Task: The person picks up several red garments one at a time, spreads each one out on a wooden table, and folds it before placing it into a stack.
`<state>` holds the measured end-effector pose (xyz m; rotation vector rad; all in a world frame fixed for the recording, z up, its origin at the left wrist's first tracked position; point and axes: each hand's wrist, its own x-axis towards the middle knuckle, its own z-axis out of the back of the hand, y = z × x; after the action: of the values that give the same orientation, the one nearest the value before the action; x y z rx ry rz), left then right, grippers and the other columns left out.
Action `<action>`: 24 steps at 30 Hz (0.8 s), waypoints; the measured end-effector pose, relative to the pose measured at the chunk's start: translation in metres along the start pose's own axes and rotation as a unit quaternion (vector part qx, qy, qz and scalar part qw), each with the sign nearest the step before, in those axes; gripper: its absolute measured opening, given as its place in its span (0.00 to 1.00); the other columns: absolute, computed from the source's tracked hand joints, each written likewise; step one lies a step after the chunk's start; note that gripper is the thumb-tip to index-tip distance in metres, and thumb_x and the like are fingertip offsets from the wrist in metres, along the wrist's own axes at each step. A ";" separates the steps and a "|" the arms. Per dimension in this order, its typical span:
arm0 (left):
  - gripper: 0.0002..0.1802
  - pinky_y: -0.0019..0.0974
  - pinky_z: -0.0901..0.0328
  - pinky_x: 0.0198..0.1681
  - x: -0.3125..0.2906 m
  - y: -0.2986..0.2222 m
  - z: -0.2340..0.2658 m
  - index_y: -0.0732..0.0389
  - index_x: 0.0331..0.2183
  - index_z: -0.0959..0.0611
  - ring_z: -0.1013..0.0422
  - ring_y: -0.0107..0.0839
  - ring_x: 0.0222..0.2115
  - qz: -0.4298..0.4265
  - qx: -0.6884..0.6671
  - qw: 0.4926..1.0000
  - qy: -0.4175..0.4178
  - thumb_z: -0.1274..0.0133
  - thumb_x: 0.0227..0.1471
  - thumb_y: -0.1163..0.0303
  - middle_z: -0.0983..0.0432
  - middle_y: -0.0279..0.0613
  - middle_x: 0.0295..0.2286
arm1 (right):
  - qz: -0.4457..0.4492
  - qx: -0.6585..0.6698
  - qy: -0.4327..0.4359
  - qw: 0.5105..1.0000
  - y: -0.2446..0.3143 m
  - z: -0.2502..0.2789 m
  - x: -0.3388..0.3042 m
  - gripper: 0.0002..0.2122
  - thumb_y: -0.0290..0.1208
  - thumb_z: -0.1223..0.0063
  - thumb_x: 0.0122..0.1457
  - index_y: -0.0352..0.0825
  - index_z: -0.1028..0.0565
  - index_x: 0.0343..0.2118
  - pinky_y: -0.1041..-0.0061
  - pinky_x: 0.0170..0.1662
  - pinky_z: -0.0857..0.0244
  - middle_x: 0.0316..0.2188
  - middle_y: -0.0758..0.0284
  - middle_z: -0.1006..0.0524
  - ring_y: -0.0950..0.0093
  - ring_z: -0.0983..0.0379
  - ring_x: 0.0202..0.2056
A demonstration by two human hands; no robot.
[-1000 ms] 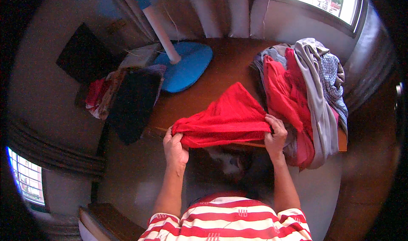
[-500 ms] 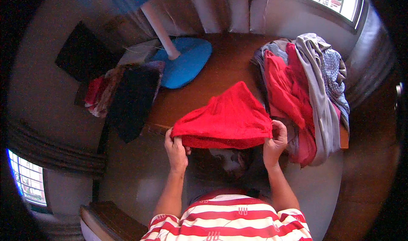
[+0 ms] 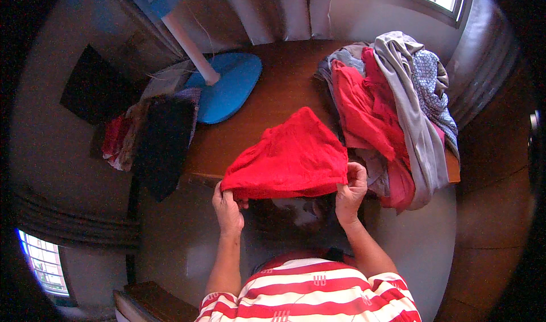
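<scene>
A red garment (image 3: 287, 154) is lifted off the near edge of the wooden table (image 3: 278, 89), its far part still draped toward the tabletop. My left hand (image 3: 227, 208) grips its lower left corner. My right hand (image 3: 351, 192) grips its lower right corner. Both hands are held just in front of the table edge, above my lap.
A heap of mixed clothes (image 3: 392, 106), red, grey and patterned blue, lies on the table's right side. A blue fan base (image 3: 227, 92) with a white pole stands at the left rear. Dark and red clothes (image 3: 151, 134) hang over something left of the table.
Both hands have raised the red garment's near edge and drawn it toward me; it now hangs more bunched and higher than before.
</scene>
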<state>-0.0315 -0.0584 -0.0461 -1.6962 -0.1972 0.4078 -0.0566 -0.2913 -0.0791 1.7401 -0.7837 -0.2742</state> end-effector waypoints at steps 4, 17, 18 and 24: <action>0.15 0.26 0.38 0.15 0.001 -0.001 0.000 0.59 0.36 0.26 0.31 0.26 0.21 0.008 -0.013 1.000 -0.007 0.57 0.54 0.58 0.27 0.36 0.26 | 0.011 -0.006 -0.002 1.000 0.001 -0.001 0.000 0.12 0.18 0.48 0.48 0.34 0.31 0.37 0.83 0.38 0.39 0.28 0.73 0.31 0.81 0.34 0.32; 0.16 0.32 0.31 0.22 0.010 -0.001 0.004 0.62 0.39 0.26 0.27 0.32 0.27 0.052 -0.090 0.994 0.027 0.56 0.54 0.61 0.25 0.41 0.31 | 0.152 -0.254 0.124 0.947 0.006 0.006 0.007 0.05 0.18 0.44 0.44 0.28 0.31 0.22 0.79 0.25 0.44 0.18 0.63 0.35 0.73 0.37 0.20; 0.15 0.34 0.30 0.24 0.010 0.003 0.005 0.62 0.39 0.26 0.27 0.32 0.28 0.059 -0.110 0.992 0.026 0.56 0.53 0.63 0.25 0.41 0.32 | 0.154 -0.252 0.125 0.947 0.007 0.005 0.006 0.05 0.18 0.44 0.44 0.28 0.31 0.22 0.79 0.25 0.44 0.18 0.63 0.35 0.73 0.37 0.20; 0.14 0.43 0.31 0.38 0.028 0.027 0.020 0.64 0.41 0.26 0.29 0.39 0.36 0.096 -0.218 0.970 0.037 0.59 0.52 0.73 0.27 0.46 0.37 | 0.150 -0.250 0.145 0.945 0.013 0.003 0.004 0.06 0.15 0.51 0.46 0.27 0.28 0.29 0.78 0.32 0.38 0.24 0.62 0.30 0.72 0.31 0.27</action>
<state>-0.0160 -0.0344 -0.0799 -2.1710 -0.0686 0.4684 -0.0598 -0.2974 -0.0673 1.1308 -0.6777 -0.0012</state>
